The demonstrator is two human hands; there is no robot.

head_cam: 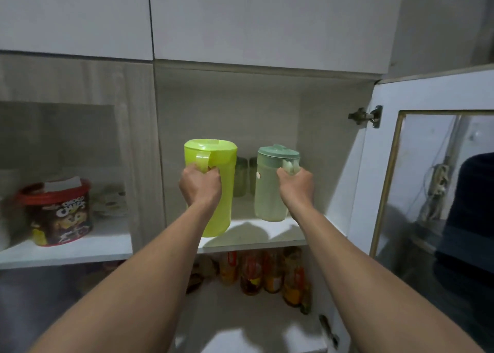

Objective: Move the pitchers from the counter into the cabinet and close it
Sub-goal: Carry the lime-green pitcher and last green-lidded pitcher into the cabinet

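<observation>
A lime green pitcher point(222, 181) with a matching lid stands upright at the front left of the cabinet shelf point(256, 241). My left hand point(200, 185) grips its handle. To its right is a pale green translucent pitcher point(268, 192) with a teal lid, upright, its base at or just above the shelf. My right hand point(295, 184) is closed around that handle. The cabinet door point(433, 165), white with a glass pane, stands swung open on the right.
Two green cups point(244, 176) stand at the back of the shelf between the pitchers. Several bottles point(267, 272) fill the shelf below. Behind the shut glass door on the left sits a red-lidded cereal tub point(57, 213). Closed white cabinets hang above.
</observation>
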